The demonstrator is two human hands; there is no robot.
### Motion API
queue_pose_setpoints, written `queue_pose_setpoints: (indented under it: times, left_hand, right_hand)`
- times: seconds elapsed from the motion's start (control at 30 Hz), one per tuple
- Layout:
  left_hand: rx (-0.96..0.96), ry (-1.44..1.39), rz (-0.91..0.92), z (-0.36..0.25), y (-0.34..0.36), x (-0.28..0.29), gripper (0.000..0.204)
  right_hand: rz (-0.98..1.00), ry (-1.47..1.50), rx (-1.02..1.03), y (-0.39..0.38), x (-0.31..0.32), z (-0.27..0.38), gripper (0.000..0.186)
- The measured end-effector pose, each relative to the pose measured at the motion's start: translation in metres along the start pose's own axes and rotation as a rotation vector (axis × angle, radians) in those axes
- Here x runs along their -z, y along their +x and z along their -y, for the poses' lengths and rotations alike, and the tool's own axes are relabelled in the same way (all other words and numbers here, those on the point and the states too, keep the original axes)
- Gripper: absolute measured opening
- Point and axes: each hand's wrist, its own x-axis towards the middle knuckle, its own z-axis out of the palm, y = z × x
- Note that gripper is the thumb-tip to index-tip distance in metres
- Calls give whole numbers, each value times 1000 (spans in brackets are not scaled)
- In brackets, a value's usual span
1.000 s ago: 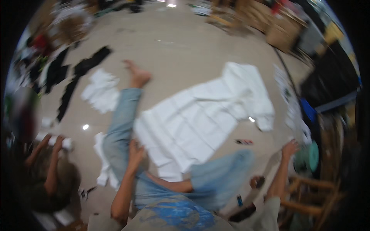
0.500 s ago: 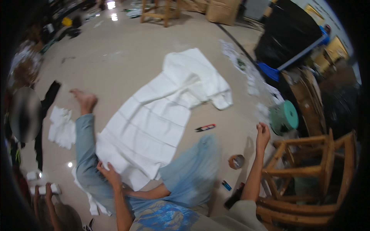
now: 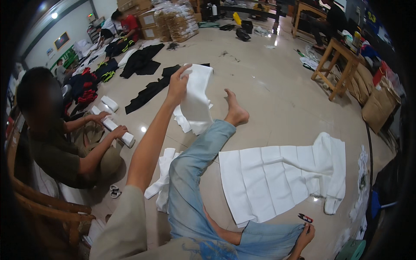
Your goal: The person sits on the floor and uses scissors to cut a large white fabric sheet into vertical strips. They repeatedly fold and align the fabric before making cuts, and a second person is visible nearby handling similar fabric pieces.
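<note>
My left hand (image 3: 177, 86) is raised over the floor, its fingers closed on the upper edge of a white cloth piece (image 3: 197, 93) that hangs down. Behind its lower end, a small pile of white cloth (image 3: 185, 123) lies on the floor. By my bent right knee is my right hand (image 3: 306, 235), its fingers drawn together; what they hold, if anything, cannot be made out. Just beyond its fingertips are red and black thread snips (image 3: 305, 217). A white short-sleeved garment (image 3: 268, 177) with crosswise seams lies spread in front of my legs.
More white cloth strips (image 3: 163, 173) lie beside my left leg. To the left a person (image 3: 56, 143) sits handling white rolls (image 3: 117, 130). Dark cloth (image 3: 149, 93) lies farther off. A wooden stool (image 3: 336, 67) and brown sacks (image 3: 379, 104) stand at far right.
My view has swung left. My left hand has gone from the garment's lower edge up to a hanging white cloth piece. My right hand has come down beside the knee.
</note>
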Motion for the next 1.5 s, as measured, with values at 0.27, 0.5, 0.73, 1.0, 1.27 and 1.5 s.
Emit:
queue_pose_setpoints:
  times: [0.27, 0.5, 0.73, 1.0, 1.27, 1.5]
  left_hand:
    - [164, 1007, -305, 185, -37, 44, 74]
    - [-153, 327, 320, 111, -312, -138, 52]
    - [-120, 800, 511, 119, -346, -244, 78]
    - [-346, 981, 512, 210, -186, -272, 81]
    - [-290, 736, 604, 128, -298, -236, 78]
    - [-58, 723, 637, 107, -376, -200, 75]
  right_hand:
    - [9, 18, 10, -1, -11, 3, 23]
    - [75, -218, -18, 1, 3, -1, 22]
    - [283, -138, 283, 12, -46, 85, 35]
    - [454, -269, 507, 54, -194, 137, 58]
    - [270, 220, 270, -11, -167, 182, 20]
    - [378, 311, -128, -106, -131, 169, 21]
